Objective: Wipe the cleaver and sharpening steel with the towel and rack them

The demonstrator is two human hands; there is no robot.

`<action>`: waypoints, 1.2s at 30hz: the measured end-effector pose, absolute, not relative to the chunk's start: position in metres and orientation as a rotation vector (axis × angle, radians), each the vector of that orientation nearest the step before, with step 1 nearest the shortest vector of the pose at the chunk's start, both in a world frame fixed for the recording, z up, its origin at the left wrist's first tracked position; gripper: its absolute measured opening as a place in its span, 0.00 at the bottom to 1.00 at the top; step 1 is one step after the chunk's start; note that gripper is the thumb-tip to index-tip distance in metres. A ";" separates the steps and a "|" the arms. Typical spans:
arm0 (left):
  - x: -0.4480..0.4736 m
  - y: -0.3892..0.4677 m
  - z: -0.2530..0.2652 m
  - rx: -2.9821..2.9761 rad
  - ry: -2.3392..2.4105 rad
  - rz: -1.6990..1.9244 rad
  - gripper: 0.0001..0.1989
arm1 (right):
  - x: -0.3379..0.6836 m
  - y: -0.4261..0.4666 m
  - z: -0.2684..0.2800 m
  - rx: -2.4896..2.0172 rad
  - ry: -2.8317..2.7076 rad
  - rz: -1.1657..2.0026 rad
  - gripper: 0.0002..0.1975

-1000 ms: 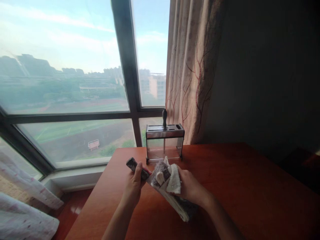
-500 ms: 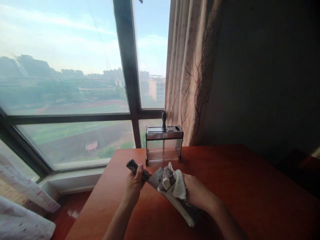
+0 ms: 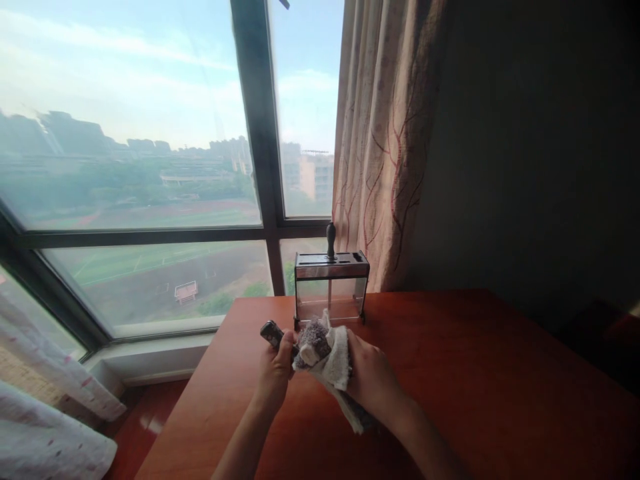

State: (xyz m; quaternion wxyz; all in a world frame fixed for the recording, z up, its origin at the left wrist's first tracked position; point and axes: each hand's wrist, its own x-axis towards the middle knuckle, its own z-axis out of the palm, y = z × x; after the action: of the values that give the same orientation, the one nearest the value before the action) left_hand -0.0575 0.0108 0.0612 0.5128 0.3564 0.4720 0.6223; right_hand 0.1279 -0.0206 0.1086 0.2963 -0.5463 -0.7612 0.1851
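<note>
Both hands work above a reddish-brown wooden table (image 3: pixel 480 380), in front of a window. The left hand (image 3: pixel 275 373) is closed around the dark handle of a knife (image 3: pixel 271 333); the handle's butt projects up and to the left beyond the thumb. The right hand (image 3: pixel 373 377) grips a grey-and-white terry cloth (image 3: pixel 327 363) in a closed grasp, its fingers largely hidden by the fabric. The cloth is bunched against the knife just beyond the left hand, a loose end hanging down and to the right. The knife lies between the two hands; its blade is covered by the cloth, so its shape cannot be told.

Behind the hands, near the table's far edge, stands a knife block (image 3: pixel 331 270) with a slotted metal top and clear sides. A honing rod (image 3: pixel 331 241) sits upright in it, black handle above the top, thin shaft visible through the clear panel.

Surroundings: a beige curtain (image 3: pixel 385 133) with red branch patterning hangs to the right of the dark window frame (image 3: pixel 263 167). A white spotted curtain (image 3: pixel 55 433) occupies the lower left. Outside, a sports field (image 3: pixel 140 260) lies below hazy buildings.
</note>
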 end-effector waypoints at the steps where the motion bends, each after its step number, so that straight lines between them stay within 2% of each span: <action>1: -0.058 0.011 0.061 0.888 1.117 1.486 0.22 | 0.131 -0.022 0.102 -1.452 -2.003 0.492 0.16; 5: -0.059 0.011 0.067 0.975 1.083 1.465 0.22 | 0.147 -0.030 0.082 -1.467 -1.925 0.558 0.17; 10: -0.060 0.010 0.073 0.951 1.063 1.478 0.22 | 0.166 -0.042 0.061 -1.476 -1.876 0.633 0.13; 14: -0.060 0.010 0.073 0.964 1.056 1.478 0.22 | 0.177 -0.049 0.056 -1.485 -1.890 0.697 0.17; 22: -0.061 0.011 0.074 0.943 1.086 1.503 0.23 | 0.175 -0.045 0.083 -1.432 -2.027 0.768 0.18; 29: -0.059 0.010 0.074 0.902 1.073 1.524 0.22 | 0.145 -0.029 0.110 -1.462 -2.104 0.689 0.12; 36: -0.060 0.011 0.062 0.846 1.092 1.541 0.20 | 0.119 -0.016 0.130 -1.470 -2.133 0.600 0.16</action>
State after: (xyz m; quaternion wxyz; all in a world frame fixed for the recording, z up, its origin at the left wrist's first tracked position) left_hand -0.0601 0.0107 0.0622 0.5108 0.3516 0.4536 0.6401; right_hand 0.1194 -0.0163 0.1301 0.2390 -0.5369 -0.7788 0.2193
